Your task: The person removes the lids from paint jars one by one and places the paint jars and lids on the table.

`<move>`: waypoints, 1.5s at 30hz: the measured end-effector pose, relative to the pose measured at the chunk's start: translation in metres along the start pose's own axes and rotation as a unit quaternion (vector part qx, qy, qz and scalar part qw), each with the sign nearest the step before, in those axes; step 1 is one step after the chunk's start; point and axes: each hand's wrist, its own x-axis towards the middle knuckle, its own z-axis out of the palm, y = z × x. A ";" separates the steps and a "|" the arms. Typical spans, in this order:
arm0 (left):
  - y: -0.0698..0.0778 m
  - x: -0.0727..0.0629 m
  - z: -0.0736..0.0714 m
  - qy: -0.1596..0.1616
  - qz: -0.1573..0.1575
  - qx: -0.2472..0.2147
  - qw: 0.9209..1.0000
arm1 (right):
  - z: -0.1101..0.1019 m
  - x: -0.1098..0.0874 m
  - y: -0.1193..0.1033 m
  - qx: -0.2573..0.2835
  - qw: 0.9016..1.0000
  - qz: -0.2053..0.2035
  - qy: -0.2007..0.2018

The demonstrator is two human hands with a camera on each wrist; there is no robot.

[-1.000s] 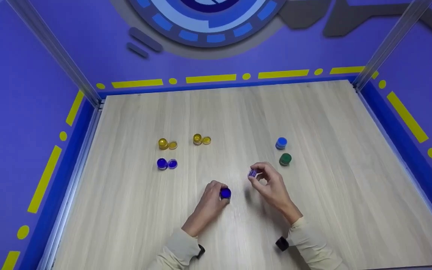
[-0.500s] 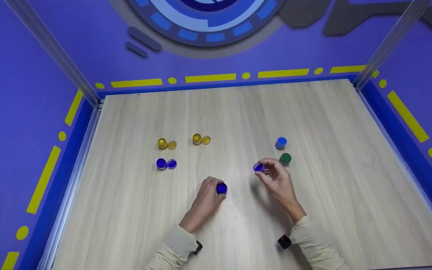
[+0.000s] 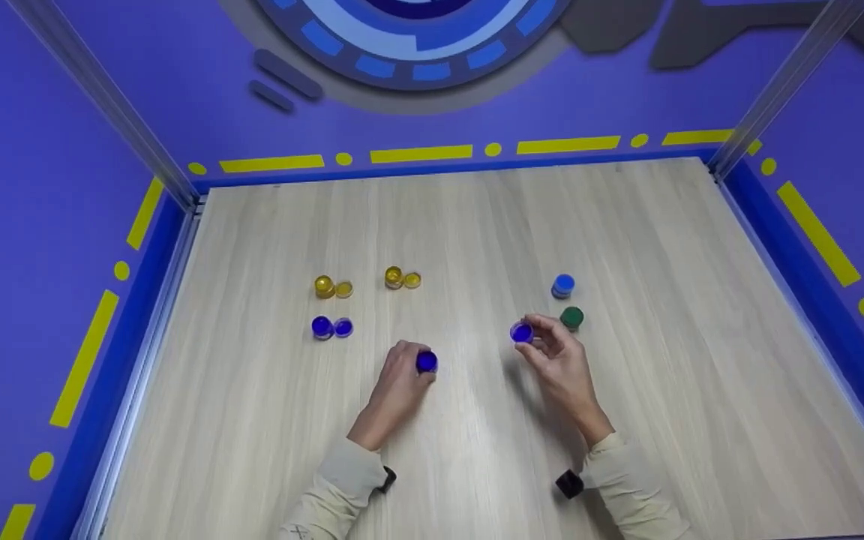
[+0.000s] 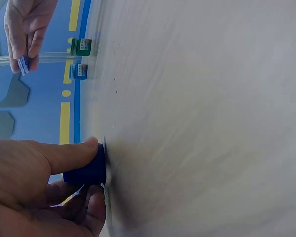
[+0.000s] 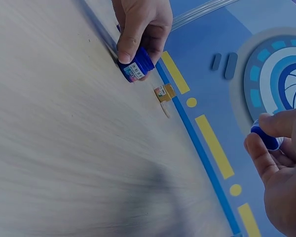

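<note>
Jar, dark blue (image 3: 427, 361), lidless: being gripped round its side by the left hand (image 3: 394, 382), at the middle of the table (image 3: 627, 225). Body being held upright, long axis standing square to the table, threaded neck being pointed up; whether the base is being rested or slightly lifted cannot be told.

Lid, blue (image 3: 522, 332): being pinched at its edge between thumb and fingers of the right hand (image 3: 561, 367), raised above the table; flat disc being held slightly tipped, broad face being turned upward.

Green jar (image 3: 571, 318) and light blue jar (image 3: 563, 286), capped: being stood upright just beyond the right hand.

Second blue jar (image 3: 322, 327), left yellow jar (image 3: 324, 286) and right yellow jar (image 3: 393, 277): being ranged beyond the left hand, upright, each being accompanied by a flat lid just beside it.
</note>
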 end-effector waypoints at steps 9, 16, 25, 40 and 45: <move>-0.007 0.012 -0.008 0.017 -0.047 -0.007 0.999 | -0.001 0.001 0.002 -0.012 1.000 0.002 0.003; -0.012 0.022 -0.014 0.026 -0.073 -0.008 0.997 | -0.001 0.000 0.003 -0.009 1.000 0.006 0.006; -0.019 0.040 -0.017 0.071 -0.079 -0.023 0.994 | 0.000 0.001 0.004 -0.016 1.000 0.008 0.009; -0.021 0.056 -0.023 0.098 -0.110 -0.036 0.988 | 0.001 0.002 0.005 -0.030 0.999 0.014 0.005; -0.022 0.064 -0.026 0.107 -0.113 -0.031 0.987 | 0.002 0.005 0.006 -0.043 0.999 0.022 0.016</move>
